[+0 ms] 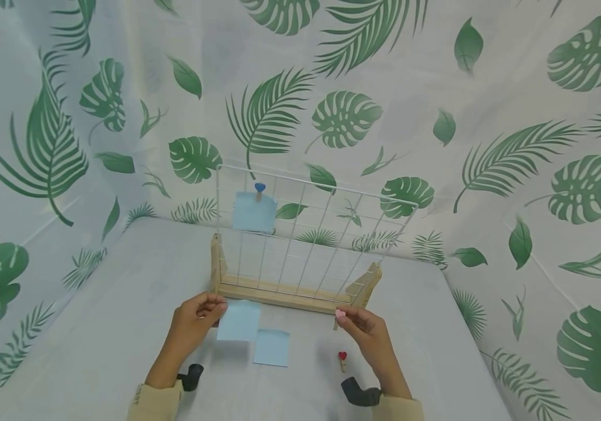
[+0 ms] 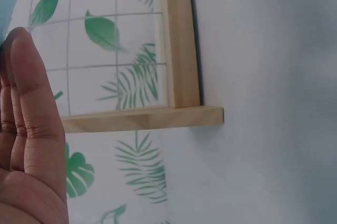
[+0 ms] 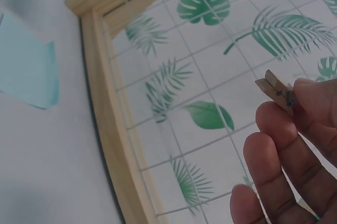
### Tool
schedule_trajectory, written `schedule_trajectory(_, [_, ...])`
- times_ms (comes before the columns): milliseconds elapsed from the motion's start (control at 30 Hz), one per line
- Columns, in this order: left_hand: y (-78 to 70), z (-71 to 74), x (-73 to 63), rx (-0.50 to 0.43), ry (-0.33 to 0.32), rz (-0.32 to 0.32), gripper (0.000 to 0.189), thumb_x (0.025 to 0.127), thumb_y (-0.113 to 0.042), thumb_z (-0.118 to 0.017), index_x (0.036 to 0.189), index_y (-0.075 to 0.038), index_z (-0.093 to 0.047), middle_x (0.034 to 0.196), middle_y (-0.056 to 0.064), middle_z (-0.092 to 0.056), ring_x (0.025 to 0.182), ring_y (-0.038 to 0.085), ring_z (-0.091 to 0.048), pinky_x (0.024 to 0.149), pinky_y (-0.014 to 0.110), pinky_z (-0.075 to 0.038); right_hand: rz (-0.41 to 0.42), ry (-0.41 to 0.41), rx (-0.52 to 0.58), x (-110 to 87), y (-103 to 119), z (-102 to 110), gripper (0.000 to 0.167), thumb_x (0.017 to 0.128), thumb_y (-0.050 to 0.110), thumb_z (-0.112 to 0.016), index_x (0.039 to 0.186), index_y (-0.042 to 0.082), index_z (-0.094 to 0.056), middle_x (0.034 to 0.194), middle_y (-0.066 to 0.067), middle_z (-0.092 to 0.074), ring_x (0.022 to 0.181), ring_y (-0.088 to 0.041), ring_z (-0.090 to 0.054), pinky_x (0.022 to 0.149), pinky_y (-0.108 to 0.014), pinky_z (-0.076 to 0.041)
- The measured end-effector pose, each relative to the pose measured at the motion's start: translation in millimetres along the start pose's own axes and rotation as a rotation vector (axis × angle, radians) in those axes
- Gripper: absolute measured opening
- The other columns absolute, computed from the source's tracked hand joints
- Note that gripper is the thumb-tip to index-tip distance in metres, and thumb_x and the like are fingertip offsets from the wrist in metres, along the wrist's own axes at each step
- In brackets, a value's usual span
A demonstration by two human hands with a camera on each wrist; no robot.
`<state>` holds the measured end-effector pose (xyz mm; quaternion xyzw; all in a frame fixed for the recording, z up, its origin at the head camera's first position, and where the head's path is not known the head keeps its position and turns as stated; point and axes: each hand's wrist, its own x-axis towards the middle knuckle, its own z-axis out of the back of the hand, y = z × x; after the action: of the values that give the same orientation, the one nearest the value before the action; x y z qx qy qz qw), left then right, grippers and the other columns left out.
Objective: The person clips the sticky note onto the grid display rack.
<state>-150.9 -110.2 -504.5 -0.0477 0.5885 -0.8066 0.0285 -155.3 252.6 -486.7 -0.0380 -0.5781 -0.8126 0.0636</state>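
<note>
My left hand (image 1: 197, 316) pinches a light blue sticky note (image 1: 239, 321) by its left edge, held above the table in front of the wire grid rack (image 1: 306, 234). In my right hand (image 1: 368, 334) is a small wooden clothespin (image 3: 276, 91) with a pink heart (image 1: 339, 314), pinched between thumb and fingers. A second blue note (image 1: 271, 348) lies on the table between the hands. Below the right hand rests another clothespin with a red heart (image 1: 342, 356). On the grid's upper left, a blue note (image 1: 254, 212) hangs from a clothespin with a blue heart (image 1: 260, 187).
The grid stands in a wooden base (image 1: 285, 297) with upright side pieces. A white cloth (image 1: 163, 263) covers the table. Behind and at the sides hang white sheets (image 1: 290, 52) printed with green leaves. Black wrist camera mounts (image 1: 359, 393) sit at both wrists.
</note>
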Motion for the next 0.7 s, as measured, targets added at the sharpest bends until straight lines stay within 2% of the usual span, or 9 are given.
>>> schedule_trajectory(133, [-3.4,0.1,1.8,-0.006,0.004,-0.01,0.012,0.104,-0.01,-0.074,0.112,0.0,-0.075,0.093,0.006,-0.072,0.081,0.015,-0.069,0.073,0.023,-0.063,0.014,0.007,-0.009,2.4,4,0,0.023,0.102,0.002,-0.072,0.122,-0.01,-0.073,0.115,-0.027,-0.075,0.097,-0.005,-0.071,0.089,-0.017,-0.057])
schedule_trajectory(400, [-5.5,0.3,4.1,-0.022,0.01,-0.027,0.013,0.105,-0.01,-0.073,0.112,0.0,-0.075,0.093,0.007,-0.073,0.08,0.014,-0.069,0.073,0.024,-0.063,0.0,0.011,-0.008,4.6,13,0,0.023,0.102,0.003,-0.072,0.122,-0.009,-0.073,0.105,-0.02,-0.076,0.089,-0.017,-0.07,0.081,-0.021,-0.058])
schedule_trajectory(700, [-7.3,-1.5,5.7,-0.034,0.006,-0.019,0.012,0.104,-0.008,-0.074,0.112,0.001,-0.075,0.094,0.008,-0.073,0.081,0.015,-0.07,0.073,0.024,-0.063,0.026,0.005,0.009,4.2,15,-1,0.021,0.102,0.001,-0.072,0.121,-0.007,-0.075,0.099,-0.014,-0.076,0.086,-0.019,-0.07,0.078,-0.021,-0.058])
